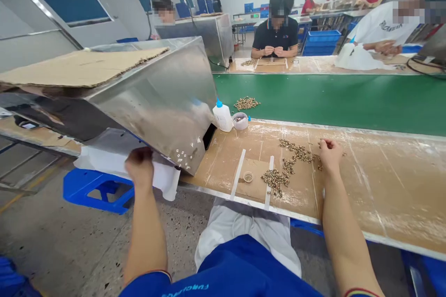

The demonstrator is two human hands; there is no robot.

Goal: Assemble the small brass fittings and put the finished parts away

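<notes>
My right hand is over the cardboard-covered bench, its fingers pinched together at the right end of a scatter of small brass-coloured metal pieces. What sits between those fingertips is too small to make out. Off to the left, my left hand hangs beside the metal box, above a white sheet. It is blurred and its fingers are mostly hidden. A small ring-shaped cup stands on a cardboard square between two strips of white tape.
A metal box topped with cardboard rises at left. Beside it stand a white glue bottle and a round tub. Another pile of metal pieces lies on the green belt. A blue stool stands below. Co-workers sit opposite.
</notes>
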